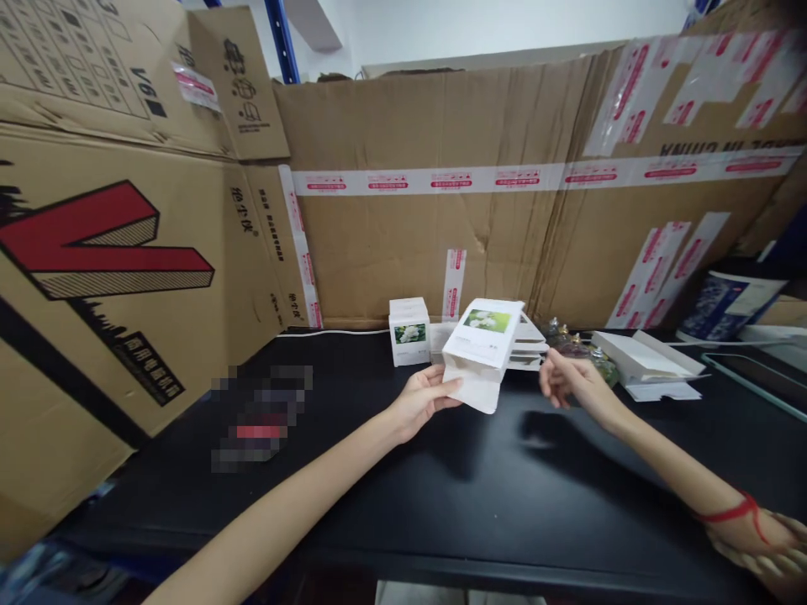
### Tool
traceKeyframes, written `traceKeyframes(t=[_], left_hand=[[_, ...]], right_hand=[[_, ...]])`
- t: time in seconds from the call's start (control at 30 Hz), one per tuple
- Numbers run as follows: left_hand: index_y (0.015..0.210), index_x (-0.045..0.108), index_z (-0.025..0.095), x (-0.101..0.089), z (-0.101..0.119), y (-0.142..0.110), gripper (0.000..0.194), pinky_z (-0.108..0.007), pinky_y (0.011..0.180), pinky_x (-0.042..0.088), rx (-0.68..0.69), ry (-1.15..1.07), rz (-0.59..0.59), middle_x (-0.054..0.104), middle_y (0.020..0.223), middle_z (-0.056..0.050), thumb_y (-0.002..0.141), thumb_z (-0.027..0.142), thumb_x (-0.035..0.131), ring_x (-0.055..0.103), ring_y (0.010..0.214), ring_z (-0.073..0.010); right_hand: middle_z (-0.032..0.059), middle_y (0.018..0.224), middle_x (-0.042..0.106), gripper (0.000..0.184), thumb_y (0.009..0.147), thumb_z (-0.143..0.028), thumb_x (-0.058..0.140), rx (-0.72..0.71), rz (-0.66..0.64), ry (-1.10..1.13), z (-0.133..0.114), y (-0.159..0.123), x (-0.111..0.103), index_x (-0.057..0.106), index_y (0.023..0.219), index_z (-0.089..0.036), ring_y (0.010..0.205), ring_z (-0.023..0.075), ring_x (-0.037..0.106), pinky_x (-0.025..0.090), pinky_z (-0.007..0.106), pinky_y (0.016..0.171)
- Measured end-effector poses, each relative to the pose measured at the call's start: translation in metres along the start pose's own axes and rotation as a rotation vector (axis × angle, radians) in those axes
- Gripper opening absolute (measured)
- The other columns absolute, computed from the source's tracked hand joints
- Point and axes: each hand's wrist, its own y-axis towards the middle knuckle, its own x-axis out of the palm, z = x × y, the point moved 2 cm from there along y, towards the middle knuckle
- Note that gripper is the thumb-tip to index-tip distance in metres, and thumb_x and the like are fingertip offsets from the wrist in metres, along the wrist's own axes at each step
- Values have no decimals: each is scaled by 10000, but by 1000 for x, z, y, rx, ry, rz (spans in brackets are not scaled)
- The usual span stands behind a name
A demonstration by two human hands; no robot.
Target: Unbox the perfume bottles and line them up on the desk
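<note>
My left hand (421,403) is closed on a small white carton (482,336) with a white-flower picture, held tilted above the black table. Its end flap hangs open towards me, beside my thumb. To the right, apart from the carton, my right hand (577,382) hovers with loosely curled fingers and nothing visible in them. Small glass bottles (602,365) with metallic tops stand just behind that hand, which partly hides them. Behind the held carton lie flattened white cartons (528,346), partly covered by it. Further left stands a closed white flower carton (409,334).
An unfolded white carton (649,357) lies right of the bottles, near a phone-like flat device (769,382). A blue-patterned tub (725,298) stands at the back right. Cardboard walls (429,235) bound the black table (403,504) behind and left. A pixelated patch (261,416) hides something at left.
</note>
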Motion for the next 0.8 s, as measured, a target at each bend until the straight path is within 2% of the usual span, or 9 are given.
traceKeyframes(t=[0.07, 0.13, 0.23, 0.33, 0.43, 0.5, 0.57, 0.63, 0.8], left_hand=[[948, 626, 109, 3, -5, -3, 380, -230, 651, 537, 8, 74, -51, 685, 915, -86, 615, 213, 777, 662, 692, -145], [963, 610, 97, 6, -12, -4, 420, -259, 616, 547, 21, 165, -93, 682, 897, -108, 623, 286, 767, 667, 627, -164], [978, 574, 94, 7, -23, -3, 458, -247, 487, 530, 49, 309, -146, 672, 838, -112, 660, 392, 713, 647, 533, -159], [1049, 537, 113, 5, -28, -1, 467, -218, 402, 492, 148, 436, -153, 656, 859, -106, 724, 437, 622, 625, 521, -140], [1062, 553, 116, 5, -29, -2, 428, -203, 407, 484, 196, 512, -163, 649, 796, -91, 778, 436, 542, 623, 606, -150], [1056, 569, 107, 6, -29, -3, 432, -201, 412, 480, 182, 528, -174, 642, 745, -87, 805, 450, 492, 610, 617, -149], [1076, 568, 108, 7, -29, -5, 455, -197, 408, 472, 185, 539, -170, 640, 738, -87, 816, 468, 468, 597, 605, -141], [1109, 557, 118, 6, -29, -5, 463, -191, 413, 471, 207, 555, -162, 641, 753, -86, 818, 468, 469, 593, 614, -137], [1195, 503, 135, 3, -28, -4, 468, -196, 414, 485, 227, 580, -133, 633, 778, -80, 825, 418, 470, 585, 657, -143]], right_hand=[[63, 617, 618, 556, 795, -658, 366, 75, -244, 6, 2, -3, 10, 580, 748, -148, 416, 116, 556, 370, 187, 300], [93, 747, 664, 560, 785, -653, 399, 129, -426, -14, 5, -7, 21, 586, 893, -135, 450, 124, 595, 400, 181, 311], [87, 805, 672, 452, 764, -550, 542, 167, -513, -83, 10, -8, 33, 569, 932, -131, 433, 92, 587, 396, 145, 312], [62, 794, 661, 455, 738, -470, 619, 156, -472, -75, 12, -7, 36, 528, 1039, -141, 449, 92, 594, 416, 141, 325], [35, 783, 631, 498, 732, -466, 625, 109, -375, -22, 11, -4, 34, 498, 1102, -158, 442, 91, 579, 434, 164, 327], [-14, 639, 579, 472, 754, -480, 591, 81, -329, -7, 11, -3, 33, 520, 1086, -152, 382, 68, 510, 421, 168, 321], [-69, 485, 464, 465, 760, -486, 576, 58, -285, 2, 11, -1, 32, 545, 1070, -141, 343, 53, 423, 404, 165, 321], [-83, 461, 403, 483, 733, -493, 594, 38, -214, 31, 12, 1, 31, 563, 1056, -136, 355, 51, 381, 398, 167, 320], [-20, 605, 524, 497, 723, -508, 569, 51, 17, 122, 13, 4, 21, 557, 1071, -153, 444, 89, 480, 408, 184, 323]])
